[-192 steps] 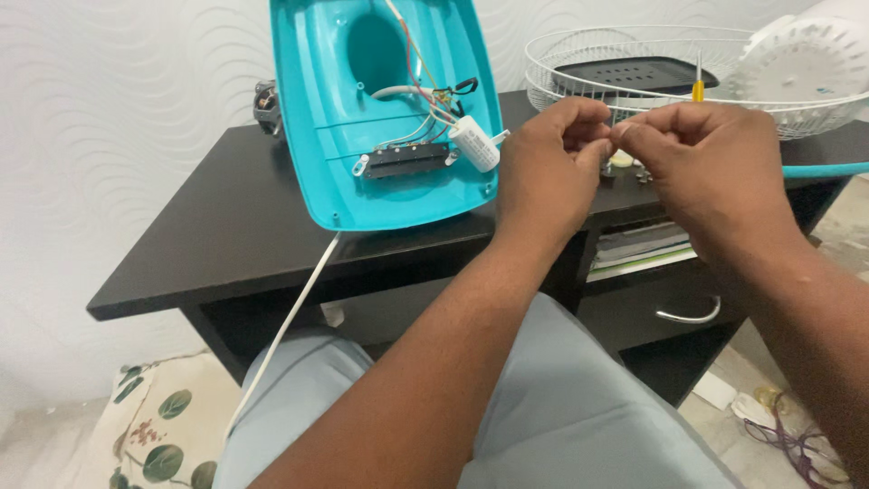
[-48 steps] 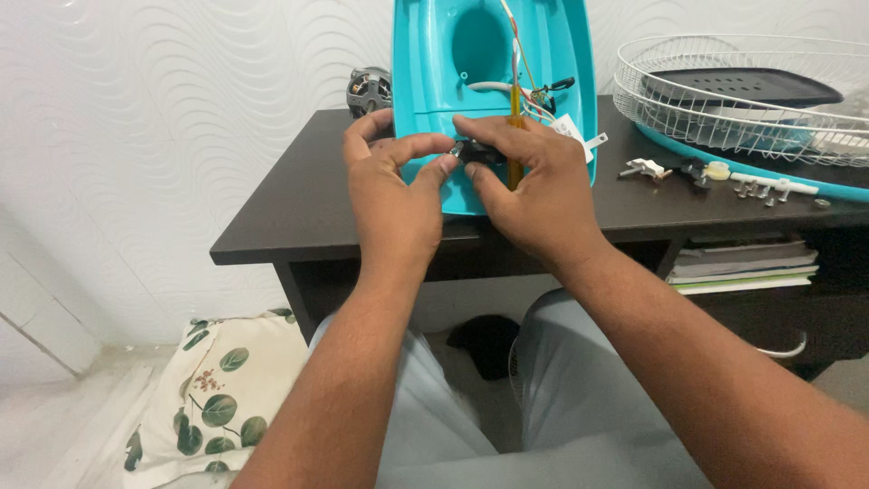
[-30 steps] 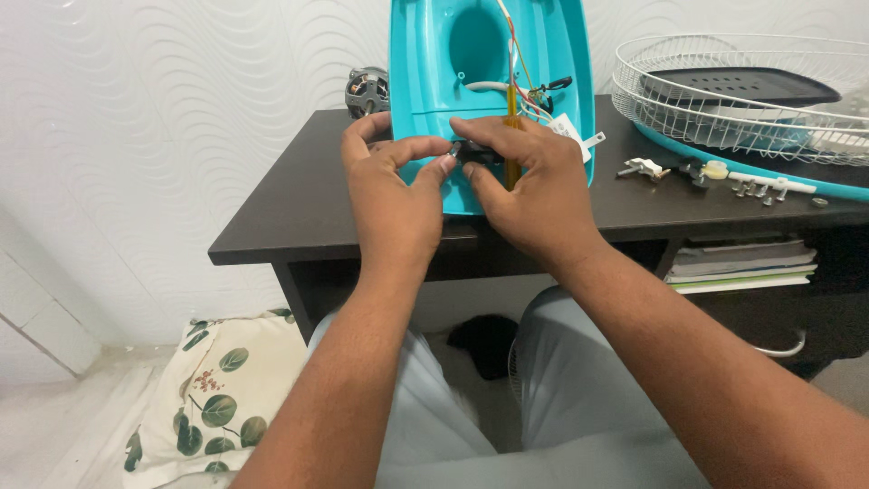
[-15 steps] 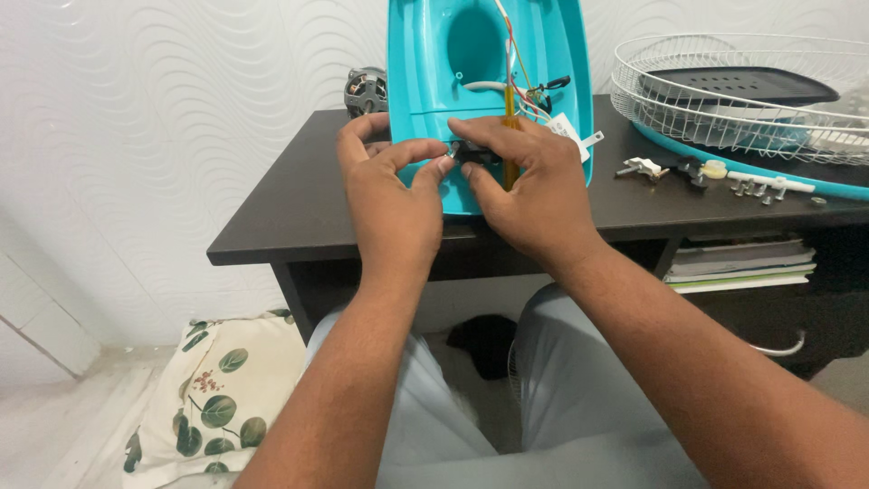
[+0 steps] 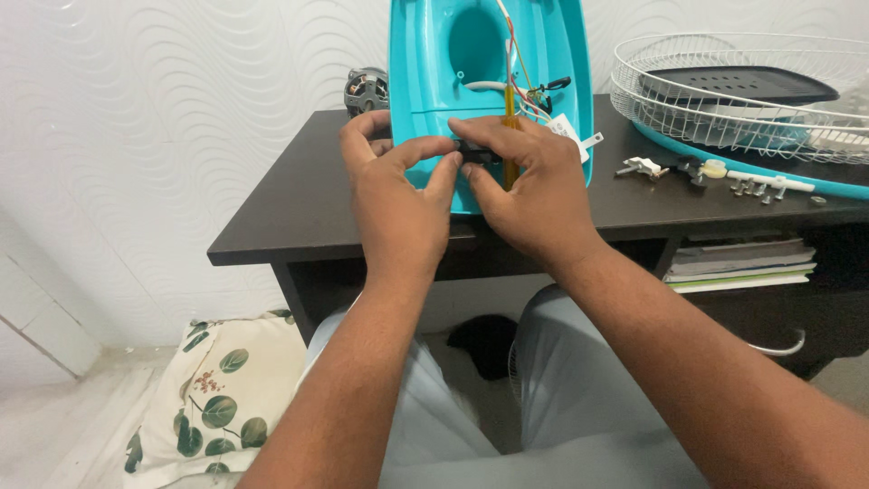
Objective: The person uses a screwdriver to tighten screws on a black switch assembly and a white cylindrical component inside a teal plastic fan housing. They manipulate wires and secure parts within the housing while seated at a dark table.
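Note:
A teal plastic fan base housing [image 5: 425, 54] leans open on the dark table [image 5: 290, 208], with coloured wires [image 5: 520, 72] inside it. My left hand [image 5: 394, 204] and my right hand [image 5: 534, 195] meet at its lower edge, both pinching a small black switch part [image 5: 477, 156]. A yellow-handled screwdriver [image 5: 510, 136] stands between my right fingers. Most of the black part is hidden by my fingers.
A small electric motor [image 5: 365, 91] sits behind the housing. A white wire fan guard [image 5: 724, 100] with a dark blade piece lies at the right, with loose screws and small parts [image 5: 715, 172] beside it. Books [image 5: 738, 267] lie on a shelf below; a leaf-print cushion [image 5: 213, 389] is on the floor.
Since 6.4 s ago my hands left the small parts at the right and came to the housing's lower edge. Over the last second they have barely shifted.

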